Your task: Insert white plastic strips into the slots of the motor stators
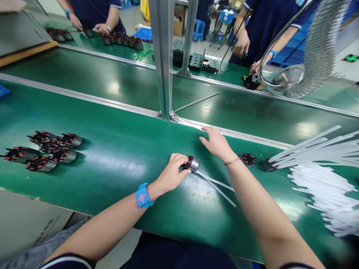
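My left hand (174, 172), with a blue band at the wrist, has its fingers and thumb round the wound end of a small motor stator (194, 163). The stator lies on its side on the green table, and two thin white tubes (214, 183) stretch from it to the lower right. My right hand (215, 142) is farther forward, fingers apart, at a white strip (193, 124) near the metal rail; it holds nothing that I can make out. Another stator (248, 159) sits just right of my right wrist.
Several stators (50, 149) stand at the left. White tubes (316, 149) fill a holder, beside a pile of white strips (328, 194). A metal post (164, 59) rises from the rail. Two people work across the belt; a flexible duct (319, 52) hangs at the right.
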Demonstrator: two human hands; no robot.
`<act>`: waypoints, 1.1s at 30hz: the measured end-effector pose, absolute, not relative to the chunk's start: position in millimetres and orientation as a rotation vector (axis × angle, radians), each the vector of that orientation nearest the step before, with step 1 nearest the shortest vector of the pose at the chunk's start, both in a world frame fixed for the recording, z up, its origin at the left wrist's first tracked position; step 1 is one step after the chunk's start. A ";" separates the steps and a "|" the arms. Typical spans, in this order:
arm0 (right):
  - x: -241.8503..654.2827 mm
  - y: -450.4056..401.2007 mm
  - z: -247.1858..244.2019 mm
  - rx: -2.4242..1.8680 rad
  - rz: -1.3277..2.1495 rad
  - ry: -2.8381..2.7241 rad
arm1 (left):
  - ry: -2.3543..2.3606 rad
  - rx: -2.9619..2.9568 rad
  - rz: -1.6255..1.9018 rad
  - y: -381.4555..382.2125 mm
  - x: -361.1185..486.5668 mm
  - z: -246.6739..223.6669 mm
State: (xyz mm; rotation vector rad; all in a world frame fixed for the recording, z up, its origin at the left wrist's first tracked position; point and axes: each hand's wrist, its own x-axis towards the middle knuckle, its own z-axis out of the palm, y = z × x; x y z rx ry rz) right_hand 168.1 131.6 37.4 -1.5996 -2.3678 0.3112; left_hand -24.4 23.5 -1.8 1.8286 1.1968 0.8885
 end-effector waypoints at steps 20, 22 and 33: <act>219.7 35.1 32.4 -1.467 0.871 -2.157 | 1.329 1.679 0.583 26.6 -33.8 8.4; 227.7 15.8 31.9 -1.547 0.915 -2.201 | 1.327 1.667 0.584 25.6 -32.6 7.4; 180.7 8.4 23.1 -1.600 0.651 -2.503 | 1.178 1.717 0.514 29.9 -34.3 7.2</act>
